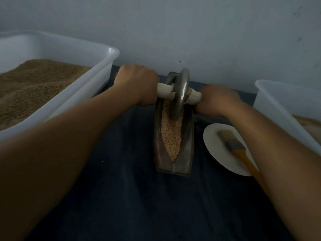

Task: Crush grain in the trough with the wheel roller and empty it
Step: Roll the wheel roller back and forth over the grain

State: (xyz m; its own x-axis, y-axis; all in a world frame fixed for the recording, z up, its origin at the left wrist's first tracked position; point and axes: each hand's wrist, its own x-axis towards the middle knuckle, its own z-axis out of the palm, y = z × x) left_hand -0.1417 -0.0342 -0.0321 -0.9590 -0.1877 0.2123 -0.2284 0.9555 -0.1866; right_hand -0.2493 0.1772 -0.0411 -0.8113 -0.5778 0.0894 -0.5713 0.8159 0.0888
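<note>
A narrow dark metal trough lies lengthwise on the dark cloth, holding pale coarse grain along its groove. The metal wheel roller stands upright in the far half of the trough, its rim down in the grain. A pale handle runs through the wheel's hub. My left hand grips the left end of the handle and my right hand grips the right end. The trough's far tip is partly hidden behind the wheel.
A large white tub of brown ground grain stands at the left. Another white tub stands at the right edge. A white plate with a yellow-handled brush lies right of the trough. A grey wall is close behind.
</note>
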